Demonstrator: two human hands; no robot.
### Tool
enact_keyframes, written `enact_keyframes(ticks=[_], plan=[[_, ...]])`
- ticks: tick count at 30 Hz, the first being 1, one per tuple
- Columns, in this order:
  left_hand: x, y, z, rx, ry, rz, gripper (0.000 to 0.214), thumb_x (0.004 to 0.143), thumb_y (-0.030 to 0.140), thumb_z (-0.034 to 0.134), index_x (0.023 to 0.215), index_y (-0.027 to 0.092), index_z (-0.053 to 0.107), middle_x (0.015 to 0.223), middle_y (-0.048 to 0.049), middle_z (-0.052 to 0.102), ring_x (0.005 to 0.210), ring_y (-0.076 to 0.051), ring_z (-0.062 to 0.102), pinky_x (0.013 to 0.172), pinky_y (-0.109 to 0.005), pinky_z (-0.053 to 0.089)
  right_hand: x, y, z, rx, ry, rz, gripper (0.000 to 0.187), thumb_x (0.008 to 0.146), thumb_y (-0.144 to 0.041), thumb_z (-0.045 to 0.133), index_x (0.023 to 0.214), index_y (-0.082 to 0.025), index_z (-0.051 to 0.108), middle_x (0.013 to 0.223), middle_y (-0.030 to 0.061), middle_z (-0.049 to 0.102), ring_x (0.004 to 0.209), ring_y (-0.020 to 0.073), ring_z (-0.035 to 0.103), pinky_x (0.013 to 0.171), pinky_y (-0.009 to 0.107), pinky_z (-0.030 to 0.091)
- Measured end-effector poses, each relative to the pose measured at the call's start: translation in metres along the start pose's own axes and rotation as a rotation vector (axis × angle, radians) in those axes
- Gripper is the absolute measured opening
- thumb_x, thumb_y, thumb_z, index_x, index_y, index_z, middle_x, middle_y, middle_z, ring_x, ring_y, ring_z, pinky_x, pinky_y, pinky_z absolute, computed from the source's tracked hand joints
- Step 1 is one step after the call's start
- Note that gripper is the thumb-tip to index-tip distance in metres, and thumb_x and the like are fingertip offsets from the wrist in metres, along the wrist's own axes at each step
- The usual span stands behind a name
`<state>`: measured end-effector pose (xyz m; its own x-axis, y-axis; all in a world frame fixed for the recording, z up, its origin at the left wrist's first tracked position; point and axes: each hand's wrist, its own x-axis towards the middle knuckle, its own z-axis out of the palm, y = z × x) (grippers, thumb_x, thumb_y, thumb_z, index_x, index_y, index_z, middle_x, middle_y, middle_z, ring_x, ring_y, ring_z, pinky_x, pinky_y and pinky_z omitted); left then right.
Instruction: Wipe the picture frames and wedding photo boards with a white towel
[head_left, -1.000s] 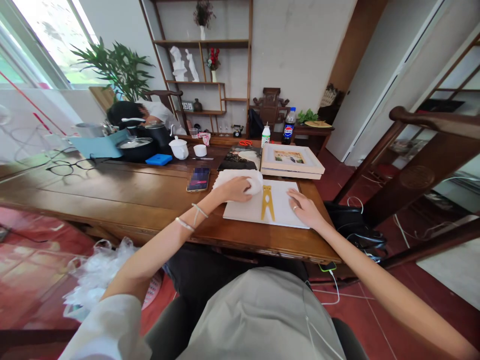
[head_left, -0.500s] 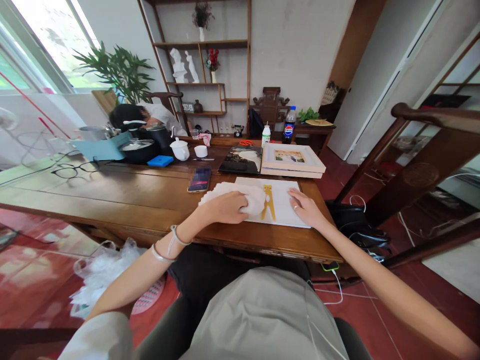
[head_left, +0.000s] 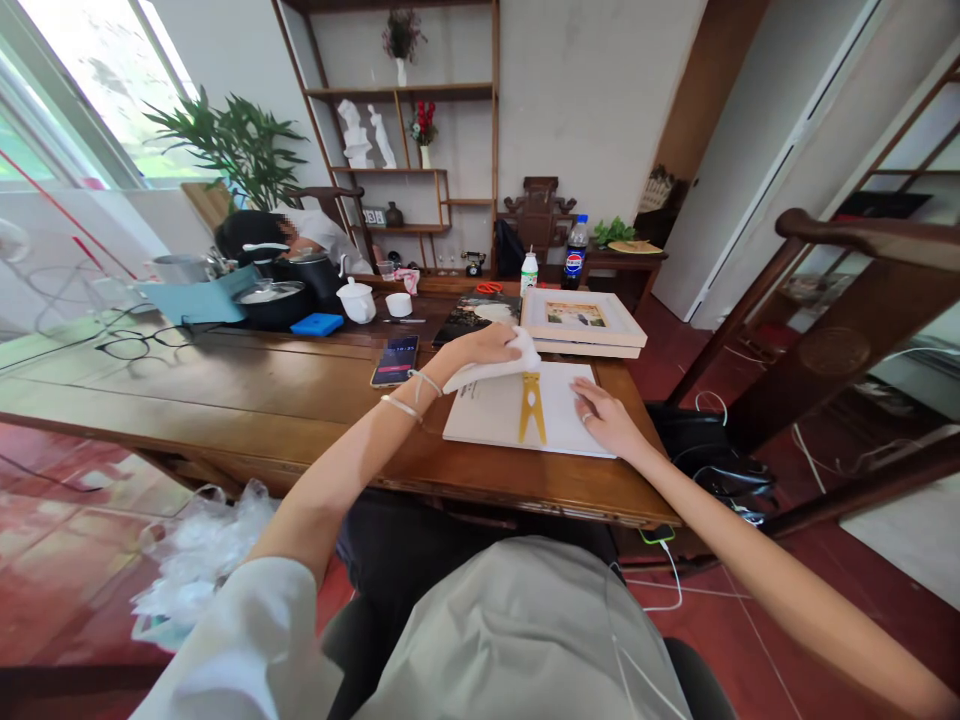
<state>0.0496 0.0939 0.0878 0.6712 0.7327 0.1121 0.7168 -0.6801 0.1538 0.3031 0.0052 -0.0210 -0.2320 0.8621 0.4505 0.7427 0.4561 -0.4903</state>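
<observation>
My left hand (head_left: 484,348) is closed on a white cloth (head_left: 528,350), which hangs over the top part of a flat white book or board (head_left: 484,412). On that white surface lies a flat yellow cat-shaped piece (head_left: 531,384) with two long legs and an oval hole, just below the cloth. My right hand (head_left: 606,415), a ring on one finger, rests on the right edge of the white surface with its fingers stretched out, apart from the yellow piece.
Behind the white surface are a framed picture (head_left: 581,335) on a pale box and a dark album (head_left: 463,318). A phone (head_left: 395,361), a blue block (head_left: 317,324), a white teapot (head_left: 357,299) and glasses (head_left: 133,344) are leftward. A cola bottle (head_left: 574,255) stands behind; a person leans beyond the table.
My left hand has moved the white cloth up and away from me, uncovering the left part of the white surface. My right hand stays nearly in place.
</observation>
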Motion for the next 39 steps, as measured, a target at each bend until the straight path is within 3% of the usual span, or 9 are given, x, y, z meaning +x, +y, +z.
enact_keyframes(ticks=[3,9,18,21,27,32,36,39], plan=[[0.022,0.016,0.003,-0.042,-0.052,0.043,0.03,0.081,0.033,0.045,0.091,0.008,0.059,0.094,-0.0108,0.063,0.081,-0.02,0.058,0.072,-0.028,0.044,0.0,0.001,0.0,-0.027,-0.012,-0.005,0.041,0.085,-0.022,0.043,0.121,-0.013,0.06,0.135,0.0125,0.052,0.129,0.0255,0.043,0.111,0.044,0.032],[0.044,0.04,0.007,-0.073,-0.088,0.1,0.039,0.083,0.038,0.045,0.11,0.01,0.054,0.117,-0.0123,0.057,0.103,-0.022,0.054,0.089,-0.028,0.04,0.0,0.003,0.001,-0.023,-0.01,-0.03,0.041,0.086,-0.023,0.042,0.122,-0.014,0.06,0.135,0.0126,0.052,0.13,0.0259,0.042,0.111,0.045,0.032],[0.019,0.007,-0.005,0.014,-0.152,-0.013,0.039,0.083,0.033,0.043,0.11,0.007,0.056,0.115,-0.0165,0.061,0.097,-0.024,0.059,0.083,-0.03,0.044,0.0,0.001,0.001,-0.022,-0.003,-0.013,0.041,0.085,-0.023,0.042,0.12,-0.014,0.061,0.134,0.0129,0.053,0.129,0.0253,0.044,0.11,0.046,0.033],[0.018,0.008,-0.005,0.031,-0.16,-0.009,0.04,0.083,0.033,0.043,0.11,0.006,0.056,0.114,-0.0167,0.061,0.095,-0.024,0.06,0.082,-0.029,0.045,0.0,0.001,0.001,-0.016,0.005,-0.01,0.04,0.085,-0.022,0.043,0.12,-0.016,0.061,0.133,0.0118,0.054,0.129,0.025,0.044,0.11,0.046,0.033],[0.047,0.05,0.006,0.078,-0.156,0.067,0.044,0.086,0.035,0.042,0.117,0.007,0.054,0.123,-0.0162,0.058,0.106,-0.023,0.057,0.087,-0.027,0.043,0.0,0.002,0.001,-0.035,-0.006,-0.019,0.04,0.086,-0.023,0.042,0.12,-0.014,0.06,0.134,0.0127,0.053,0.129,0.0254,0.044,0.11,0.045,0.032],[0.07,0.088,0.014,0.061,-0.179,0.15,0.041,0.085,0.033,0.042,0.113,0.007,0.057,0.116,-0.0143,0.062,0.097,-0.022,0.06,0.08,-0.027,0.046,0.0,-0.002,-0.002,-0.037,-0.008,-0.044,0.041,0.086,-0.022,0.042,0.122,-0.018,0.059,0.128,0.0103,0.058,0.125,0.0264,0.048,0.107,0.046,0.035],[0.066,0.097,0.011,0.081,-0.177,0.134,0.04,0.086,0.031,0.042,0.112,0.005,0.059,0.114,-0.0167,0.062,0.098,-0.024,0.06,0.079,-0.03,0.047,0.0,-0.003,-0.003,-0.025,-0.001,-0.077,0.04,0.086,-0.021,0.041,0.121,-0.02,0.059,0.125,0.0097,0.06,0.121,0.0267,0.051,0.104,0.046,0.037],[0.046,0.101,0.008,0.209,-0.164,0.136,0.037,0.088,0.026,0.042,0.112,0.004,0.06,0.113,-0.0191,0.063,0.1,-0.026,0.061,0.081,-0.032,0.047,0.001,-0.003,-0.002,-0.025,0.011,-0.068,0.038,0.085,-0.022,0.041,0.118,-0.018,0.06,0.123,0.0116,0.06,0.123,0.0277,0.049,0.105,0.046,0.037]])
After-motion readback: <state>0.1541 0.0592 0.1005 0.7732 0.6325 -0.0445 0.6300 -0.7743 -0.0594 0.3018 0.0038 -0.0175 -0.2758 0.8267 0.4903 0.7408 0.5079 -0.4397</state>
